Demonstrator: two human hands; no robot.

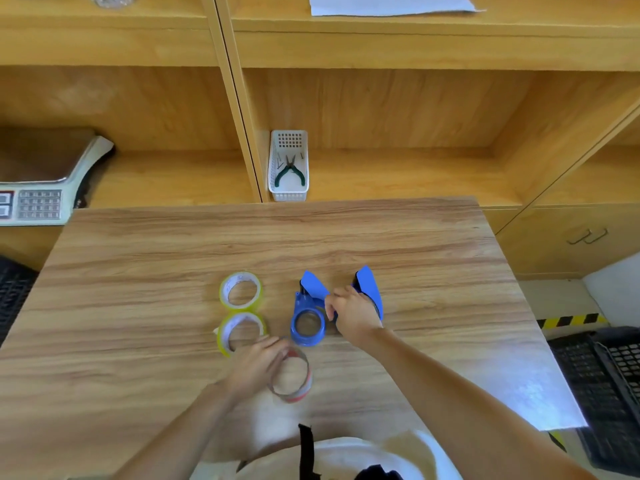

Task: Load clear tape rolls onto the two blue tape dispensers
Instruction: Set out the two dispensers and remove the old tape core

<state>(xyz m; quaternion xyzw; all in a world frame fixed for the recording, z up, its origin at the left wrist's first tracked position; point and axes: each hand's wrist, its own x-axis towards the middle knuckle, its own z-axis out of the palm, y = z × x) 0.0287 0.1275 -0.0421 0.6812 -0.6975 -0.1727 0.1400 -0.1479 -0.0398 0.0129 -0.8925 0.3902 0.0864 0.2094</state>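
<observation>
Two yellowish clear tape rolls lie flat on the wooden table (pixel 138 265): one farther (pixel 240 290), one nearer (pixel 242 332). Right of them a blue tape dispenser (pixel 309 313) lies with its round hub empty. A second blue dispenser (pixel 369 289) sits further right, and my right hand (pixel 353 315) grips its near part. My left hand (pixel 258 367) holds a thin, nearly bare cardboard tape core (pixel 292 377) at its left rim, just in front of the first dispenser.
A white basket (pixel 289 166) with green-handled pliers stands on the low shelf behind the table. A weighing scale (pixel 38 188) is at the left. Black crates (pixel 609 382) sit on the floor at the right and at the far left.
</observation>
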